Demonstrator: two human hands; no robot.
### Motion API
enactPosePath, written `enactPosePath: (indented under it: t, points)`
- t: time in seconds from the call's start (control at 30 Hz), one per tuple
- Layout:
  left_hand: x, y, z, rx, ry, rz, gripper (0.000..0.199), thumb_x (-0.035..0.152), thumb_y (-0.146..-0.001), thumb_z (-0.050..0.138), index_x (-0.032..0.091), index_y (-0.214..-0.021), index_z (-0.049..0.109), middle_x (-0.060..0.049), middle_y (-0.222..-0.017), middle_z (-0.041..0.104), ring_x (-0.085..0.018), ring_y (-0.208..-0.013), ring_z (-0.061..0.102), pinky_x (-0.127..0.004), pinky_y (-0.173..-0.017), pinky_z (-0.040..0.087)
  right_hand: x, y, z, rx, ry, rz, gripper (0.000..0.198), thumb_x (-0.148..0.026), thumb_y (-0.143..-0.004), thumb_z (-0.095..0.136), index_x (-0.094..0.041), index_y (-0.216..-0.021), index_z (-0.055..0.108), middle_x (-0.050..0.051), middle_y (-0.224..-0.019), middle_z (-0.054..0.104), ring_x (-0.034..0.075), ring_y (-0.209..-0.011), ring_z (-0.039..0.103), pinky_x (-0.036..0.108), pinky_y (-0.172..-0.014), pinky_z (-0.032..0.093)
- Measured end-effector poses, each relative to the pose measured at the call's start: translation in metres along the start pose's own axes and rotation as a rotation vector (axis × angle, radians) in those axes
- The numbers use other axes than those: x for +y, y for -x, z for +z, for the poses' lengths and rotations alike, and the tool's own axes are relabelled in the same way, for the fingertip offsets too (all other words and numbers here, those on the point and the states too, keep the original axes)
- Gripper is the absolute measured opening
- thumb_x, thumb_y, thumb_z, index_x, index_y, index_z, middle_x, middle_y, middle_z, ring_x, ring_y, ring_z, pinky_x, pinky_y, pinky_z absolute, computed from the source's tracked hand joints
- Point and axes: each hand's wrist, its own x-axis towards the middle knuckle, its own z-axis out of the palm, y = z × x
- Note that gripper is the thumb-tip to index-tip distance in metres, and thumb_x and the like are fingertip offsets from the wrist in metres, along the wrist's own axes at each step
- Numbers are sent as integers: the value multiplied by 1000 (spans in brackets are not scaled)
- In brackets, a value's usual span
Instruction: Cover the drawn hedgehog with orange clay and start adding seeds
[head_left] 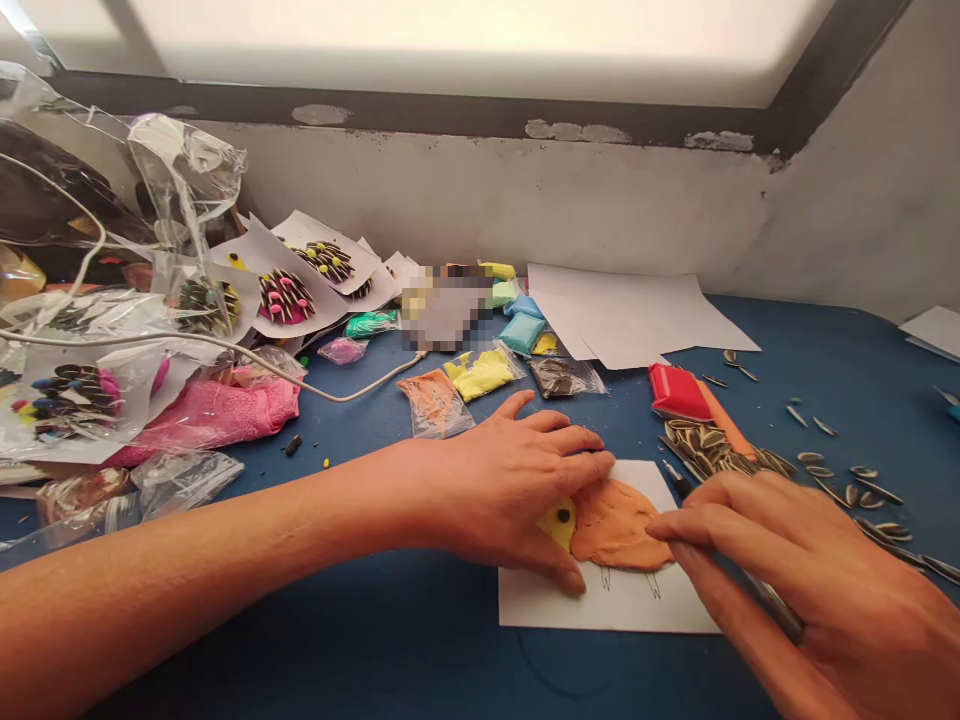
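Observation:
A white sheet of paper [540,605] on the blue table carries a clay animal shape. Its flattened body is orange clay [619,525]; its head is yellow clay [556,522] with a dark dot for an eye. Thin legs are drawn below the body. My left hand [517,480] lies spread over the paper's left side, thumb and fingers around the yellow head, partly hiding it. My right hand [810,570] holds a pen [776,605] tucked in its fingers, the tip pointing up and away. Its fingertips touch the right edge of the orange clay.
Sunflower seeds [697,448] lie piled and scattered at right, beside a red clay packet [679,390]. Behind are bagged yellow clay [481,372], bagged orange clay [435,400] and white sheets [622,310]. Finished seed-spiked figures [286,296], a pink cloth [225,410] and a white cable [330,396] occupy the left.

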Motion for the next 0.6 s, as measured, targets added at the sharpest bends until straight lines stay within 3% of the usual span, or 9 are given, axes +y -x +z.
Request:
enactPosePath:
  t: [0.2, 0.43, 0.6]
  points:
    - [-1, 1, 1, 20, -6, 8, 62, 54, -83, 72, 18, -131, 57, -15, -148, 47, -36, -136, 43, -63, -116, 18, -2, 2, 7, 49, -107, 76, 11, -19, -88, 53, -26, -82, 59, 0, -76, 62, 16, -72, 63, 28, -64, 48]
    - [-2, 1, 1, 8, 10, -4, 70, 53, -82, 73, 20, -139, 50, -14, -151, 45, -34, -139, 40, -60, -118, 16, 3, 11, 10, 27, -125, 1, 20, -14, -85, 49, -29, -89, 62, 0, -78, 67, 16, -74, 67, 27, -62, 49]
    - [-2, 1, 3, -6, -15, -9, 63, 54, -85, 69, 21, -136, 51, -13, -153, 43, -34, -141, 37, -58, -119, 16, -2, 8, 12, 45, -160, -38, 20, -10, -81, 51, -27, -89, 60, -1, -72, 62, 15, -68, 61, 26, -60, 47]
